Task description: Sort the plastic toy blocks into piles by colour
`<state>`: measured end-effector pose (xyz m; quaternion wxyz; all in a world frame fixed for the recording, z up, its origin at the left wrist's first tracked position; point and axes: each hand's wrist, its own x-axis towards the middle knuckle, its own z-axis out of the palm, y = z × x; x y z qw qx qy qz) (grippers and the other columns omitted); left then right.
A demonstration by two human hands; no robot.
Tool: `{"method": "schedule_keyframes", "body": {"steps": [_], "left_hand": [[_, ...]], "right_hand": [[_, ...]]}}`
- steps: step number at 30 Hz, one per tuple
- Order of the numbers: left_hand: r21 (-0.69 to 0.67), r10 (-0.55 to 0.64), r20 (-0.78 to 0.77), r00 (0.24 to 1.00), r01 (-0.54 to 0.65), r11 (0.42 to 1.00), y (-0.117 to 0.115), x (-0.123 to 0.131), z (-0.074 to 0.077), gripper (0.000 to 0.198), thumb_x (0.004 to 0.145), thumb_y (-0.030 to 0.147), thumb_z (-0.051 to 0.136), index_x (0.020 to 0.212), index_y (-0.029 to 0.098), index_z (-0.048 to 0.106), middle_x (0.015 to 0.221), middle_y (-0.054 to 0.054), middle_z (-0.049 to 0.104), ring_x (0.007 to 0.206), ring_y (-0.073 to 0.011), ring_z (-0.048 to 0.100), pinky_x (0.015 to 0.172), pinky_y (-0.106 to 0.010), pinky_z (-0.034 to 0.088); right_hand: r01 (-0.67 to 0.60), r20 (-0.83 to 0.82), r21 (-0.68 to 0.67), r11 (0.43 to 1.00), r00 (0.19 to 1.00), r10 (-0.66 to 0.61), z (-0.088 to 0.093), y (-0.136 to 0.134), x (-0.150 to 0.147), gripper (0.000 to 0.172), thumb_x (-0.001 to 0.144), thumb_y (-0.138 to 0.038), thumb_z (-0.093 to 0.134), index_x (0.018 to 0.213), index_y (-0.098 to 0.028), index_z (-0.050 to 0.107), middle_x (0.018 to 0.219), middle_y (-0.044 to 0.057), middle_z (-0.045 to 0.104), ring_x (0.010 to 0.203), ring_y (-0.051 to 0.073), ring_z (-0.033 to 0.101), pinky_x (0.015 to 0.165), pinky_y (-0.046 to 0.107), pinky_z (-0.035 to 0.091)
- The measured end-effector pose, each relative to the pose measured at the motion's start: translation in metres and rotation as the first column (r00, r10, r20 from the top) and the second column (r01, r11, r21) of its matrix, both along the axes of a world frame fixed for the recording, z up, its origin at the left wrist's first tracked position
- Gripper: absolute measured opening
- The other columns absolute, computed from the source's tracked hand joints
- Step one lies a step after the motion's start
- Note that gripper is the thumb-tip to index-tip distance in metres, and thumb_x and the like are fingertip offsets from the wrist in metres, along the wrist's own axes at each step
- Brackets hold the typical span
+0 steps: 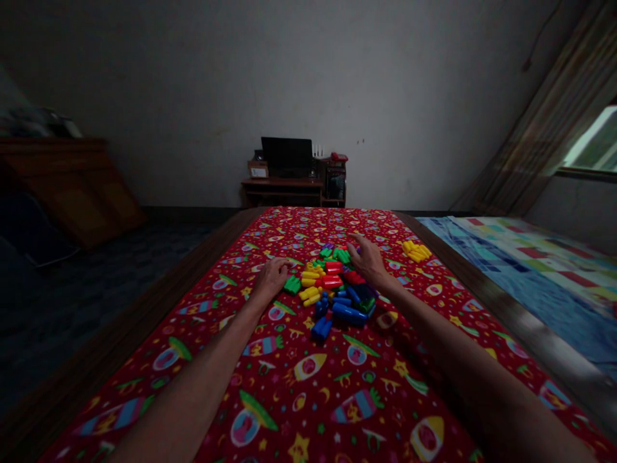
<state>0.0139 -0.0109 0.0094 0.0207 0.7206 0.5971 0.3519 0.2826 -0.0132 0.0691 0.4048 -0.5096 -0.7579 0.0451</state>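
Note:
A heap of plastic building pieces (332, 289) in yellow, red, blue and green lies on a red patterned cloth (308, 379) in front of me. My left hand (272, 275) rests at the heap's left edge with fingers curled, beside a green piece (292, 285). My right hand (367, 258) reaches over the heap's far right side, fingers bent down onto the pieces. A separate cluster of yellow pieces (417, 251) sits further right on the cloth.
The cloth covers a long wooden-edged surface (486, 289). A second mattress with a blue checked sheet (530, 270) lies to the right. A low desk with a dark monitor (286, 157) stands at the far wall. A curtain (544, 122) hangs by a window.

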Motion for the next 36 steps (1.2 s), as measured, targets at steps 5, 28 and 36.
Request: {"method": "schedule_keyframes", "body": {"steps": [5, 28, 36], "left_hand": [[0.035, -0.038, 0.013, 0.999, 0.037, 0.999, 0.001, -0.001, -0.002, 0.033, 0.080, 0.018, 0.040, 0.084, 0.019, 0.073, 0.097, -0.006, 0.074, 0.096, -0.0211, 0.066, 0.094, -0.036, 0.051], [0.012, -0.032, 0.020, 0.999, 0.032, 0.999, 0.000, -0.003, -0.001, 0.033, 0.078, 0.021, 0.040, 0.086, 0.020, 0.072, 0.100, -0.006, 0.073, 0.099, -0.0212, 0.065, 0.095, -0.036, 0.050], [0.034, -0.043, -0.001, 0.999, 0.043, 0.998, 0.006, -0.006, -0.005, 0.034, 0.078, 0.023, 0.039, 0.084, 0.020, 0.072, 0.099, -0.007, 0.074, 0.098, -0.0217, 0.065, 0.096, -0.036, 0.049]], "right_hand": [[-0.341, 0.338, -0.205, 0.917, 0.855, 0.394, 0.021, -0.018, -0.058, 0.033, 0.088, -0.019, 0.053, 0.118, -0.014, 0.065, 0.105, 0.013, 0.071, 0.096, 0.021, 0.066, 0.083, 0.028, 0.047], [-0.224, 0.038, -0.043, 0.974, 0.973, 0.226, 0.030, 0.016, -0.016, 0.037, 0.073, -0.013, 0.058, 0.106, -0.017, 0.073, 0.081, 0.004, 0.072, 0.068, 0.012, 0.059, 0.068, 0.022, 0.045], [0.411, -0.041, -0.002, 0.912, 0.911, -0.411, 0.019, 0.052, 0.109, 0.041, 0.072, -0.019, 0.054, 0.108, -0.009, 0.072, 0.095, 0.013, 0.074, 0.086, 0.022, 0.066, 0.087, 0.033, 0.048]]}}
